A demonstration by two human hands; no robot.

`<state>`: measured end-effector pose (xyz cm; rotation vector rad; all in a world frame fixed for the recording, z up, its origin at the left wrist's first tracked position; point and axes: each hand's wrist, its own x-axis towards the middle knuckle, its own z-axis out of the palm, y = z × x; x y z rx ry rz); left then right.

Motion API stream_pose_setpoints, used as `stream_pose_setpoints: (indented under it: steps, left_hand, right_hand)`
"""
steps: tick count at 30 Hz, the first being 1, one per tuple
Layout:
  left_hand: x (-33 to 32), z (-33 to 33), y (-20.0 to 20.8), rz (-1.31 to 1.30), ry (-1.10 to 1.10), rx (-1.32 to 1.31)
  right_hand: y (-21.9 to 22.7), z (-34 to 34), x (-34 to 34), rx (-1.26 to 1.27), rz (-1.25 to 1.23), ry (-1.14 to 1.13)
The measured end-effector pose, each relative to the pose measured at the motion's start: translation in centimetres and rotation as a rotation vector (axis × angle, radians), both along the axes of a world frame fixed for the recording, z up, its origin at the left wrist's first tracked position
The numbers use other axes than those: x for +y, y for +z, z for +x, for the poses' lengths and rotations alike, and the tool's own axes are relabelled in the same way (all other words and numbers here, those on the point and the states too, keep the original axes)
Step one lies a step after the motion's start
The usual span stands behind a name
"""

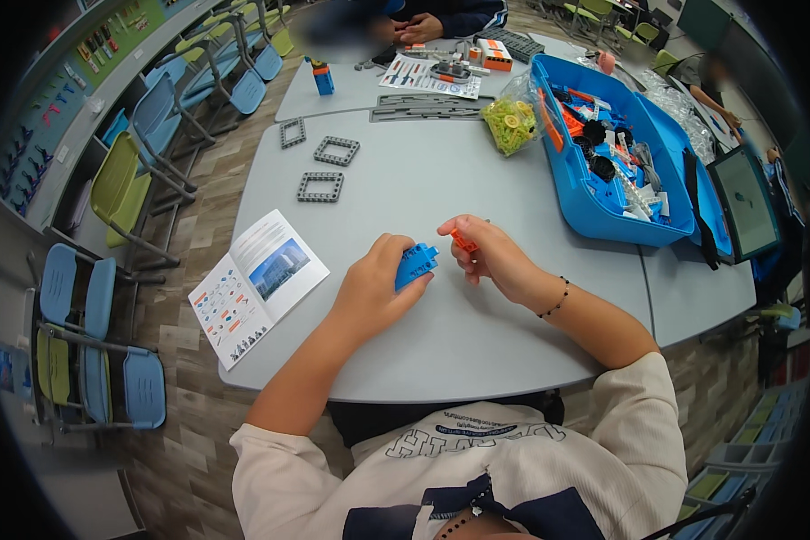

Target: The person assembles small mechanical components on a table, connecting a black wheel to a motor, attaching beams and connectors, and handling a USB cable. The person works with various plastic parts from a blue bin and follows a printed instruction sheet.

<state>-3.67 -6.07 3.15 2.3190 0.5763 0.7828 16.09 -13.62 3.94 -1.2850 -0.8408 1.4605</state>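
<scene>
Above the middle of the grey table, my left hand (375,279) is closed round a blue building block piece (416,263) with dark holes in its face. Just to its right, my right hand (495,261) pinches a small orange building piece (463,240) between thumb and fingers. A small gap separates the two pieces. To the left of my left forearm lies an open instruction booklet (259,286) with a building photo and small part pictures. Beyond my hands, grey rectangular frames (320,187) rest on the table.
A blue bin (594,211) full of mixed building parts stands at the right, beside an open laptop (745,205). A bag of yellow-green pieces (510,123) leans near it. Long grey beams (427,108) lie farther back. Another person's hands (419,29) rest at the far table.
</scene>
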Motion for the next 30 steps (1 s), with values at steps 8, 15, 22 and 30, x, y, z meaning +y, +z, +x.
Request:
stream_pose_setpoints:
  steps: [8,15,22,30]
  left_hand:
    - [0.1,0.4,-0.5,0.132,0.022,-0.018]
    - [0.5,0.4,-0.7,0.162,-0.005,-0.075]
    - [0.3,0.3,-0.6,0.152,-0.032,-0.083]
    - [0.1,0.5,-0.9,0.129,-0.028,-0.099]
  right_hand:
    - [-2.4,-2.4,0.3,0.085,0.079,-0.069]
    - [-2.0,-2.1,0.0,0.162,0.102,-0.001]
    - [-1.8,-2.3,-0.7,0.239,0.145,-0.031]
    - [-2.4,-3.0,-1.1,0.25,0.126,-0.104]
